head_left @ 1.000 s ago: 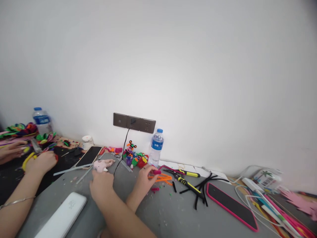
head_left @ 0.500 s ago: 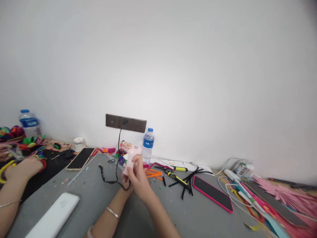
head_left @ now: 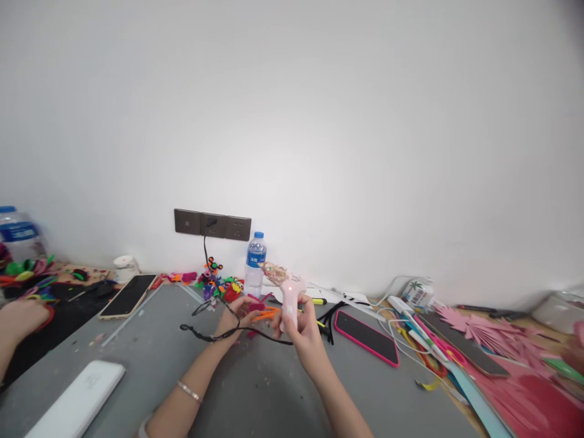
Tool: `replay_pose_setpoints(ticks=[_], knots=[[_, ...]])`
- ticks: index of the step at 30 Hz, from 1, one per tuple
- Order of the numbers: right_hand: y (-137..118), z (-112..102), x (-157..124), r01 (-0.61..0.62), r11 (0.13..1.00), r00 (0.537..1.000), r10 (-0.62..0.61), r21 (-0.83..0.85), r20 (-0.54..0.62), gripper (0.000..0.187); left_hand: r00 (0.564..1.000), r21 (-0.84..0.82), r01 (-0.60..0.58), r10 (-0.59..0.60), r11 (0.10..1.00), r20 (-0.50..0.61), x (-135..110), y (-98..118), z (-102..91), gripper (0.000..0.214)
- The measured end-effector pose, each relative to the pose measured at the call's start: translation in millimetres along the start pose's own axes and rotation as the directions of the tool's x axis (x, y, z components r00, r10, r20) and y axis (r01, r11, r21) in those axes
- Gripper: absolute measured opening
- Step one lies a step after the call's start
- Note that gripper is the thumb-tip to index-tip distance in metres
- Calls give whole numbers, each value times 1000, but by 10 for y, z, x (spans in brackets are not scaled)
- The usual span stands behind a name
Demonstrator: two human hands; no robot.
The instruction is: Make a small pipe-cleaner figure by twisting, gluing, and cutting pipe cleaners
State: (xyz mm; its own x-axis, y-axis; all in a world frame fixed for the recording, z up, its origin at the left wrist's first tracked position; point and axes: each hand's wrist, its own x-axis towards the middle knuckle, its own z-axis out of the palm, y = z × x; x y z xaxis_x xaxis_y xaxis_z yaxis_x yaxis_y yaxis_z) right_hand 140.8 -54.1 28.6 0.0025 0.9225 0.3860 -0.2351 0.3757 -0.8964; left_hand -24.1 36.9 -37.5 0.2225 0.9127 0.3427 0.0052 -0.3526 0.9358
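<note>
My right hand (head_left: 305,325) is closed round the handle of a pale pink hot glue gun (head_left: 289,301). A small red light glows on its body, and its crusted nozzle points to the left. A black cord (head_left: 255,331) hangs from the handle and passes over my left wrist. My left hand (head_left: 237,316) pinches a small magenta fuzzy piece (head_left: 256,302), whose full shape I cannot make out. Just beyond the fingers lie orange pipe cleaners (head_left: 267,314). Several colourful fuzzy figures (head_left: 223,286) stand behind my left hand.
A water bottle (head_left: 256,261) stands by the wall below the sockets (head_left: 212,224). Phones (head_left: 366,338) lie on the grey mat (head_left: 255,389), with black pipe cleaners (head_left: 332,316) and a white power bank (head_left: 77,398). Another person's hand (head_left: 22,321) is at the left.
The glue gun has moved right in my right hand, its cord following. My left hand, earlier behind the gun, now shows with the magenta piece. The view has turned right.
</note>
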Motion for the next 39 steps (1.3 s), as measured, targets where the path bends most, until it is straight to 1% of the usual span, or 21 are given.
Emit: replay_pose_setpoints(ticks=[1,3,6,8,10,12,14,15,18,20,21,22,24,27,29,33,39], knots=[[55,-47,-5,-19,1000,999,19,2,-36,35,1000,4,6,-6,1000,-10,3,3,-4,28],[167,-141,-14,-94,995,992,95,15,-85,32,1000,48,18,-17,999,-21,7,15,-17,28],[290,-244,-33,-209,976,967,216,63,-138,28,1000,73,9,-9,997,-1,-4,53,-23,26],[321,-270,-47,-231,967,954,247,109,-170,28,1000,73,-14,13,997,19,-18,83,-7,24],[313,-265,-61,-230,959,947,260,167,-188,34,1000,71,-15,14,997,23,-30,108,19,23],[275,-246,-78,-245,940,940,291,238,-179,45,1000,54,6,-8,999,19,-38,126,44,23],[220,-231,-95,-286,895,931,343,342,-121,50,1000,36,27,-27,999,8,-41,142,59,24],[192,-230,-103,-307,861,929,364,406,-69,49,999,36,33,-33,999,0,-41,151,62,24],[130,-240,-117,-387,725,914,381,569,137,43,999,49,32,-31,998,-7,-42,190,62,23],[129,-245,-119,-442,659,893,385,608,232,41,1000,58,23,-23,998,-5,-44,217,61,22],[142,-242,-119,-457,647,886,390,610,250,41,1000,61,18,-18,998,-8,-45,226,60,22],[162,-236,-120,-459,653,885,393,603,248,40,1000,65,16,-15,998,-15,-45,230,58,21],[215,-217,-125,-441,707,895,396,552,206,39,999,73,16,-12,997,-45,-44,223,49,21],[279,-182,-143,-408,814,911,392,414,126,43,996,59,24,-19,998,-83,-37,181,30,23],[297,-164,-156,-397,858,916,390,325,90,47,995,37,35,-31,999,-94,-32,145,20,24],[295,-148,-177,-426,880,904,421,207,72,49,993,13,41,-40,999,-109,-27,102,19,24],[297,-156,-194,-461,873,887,451,158,95,49,997,-1,12,-12,1000,-76,-28,117,11,24]])
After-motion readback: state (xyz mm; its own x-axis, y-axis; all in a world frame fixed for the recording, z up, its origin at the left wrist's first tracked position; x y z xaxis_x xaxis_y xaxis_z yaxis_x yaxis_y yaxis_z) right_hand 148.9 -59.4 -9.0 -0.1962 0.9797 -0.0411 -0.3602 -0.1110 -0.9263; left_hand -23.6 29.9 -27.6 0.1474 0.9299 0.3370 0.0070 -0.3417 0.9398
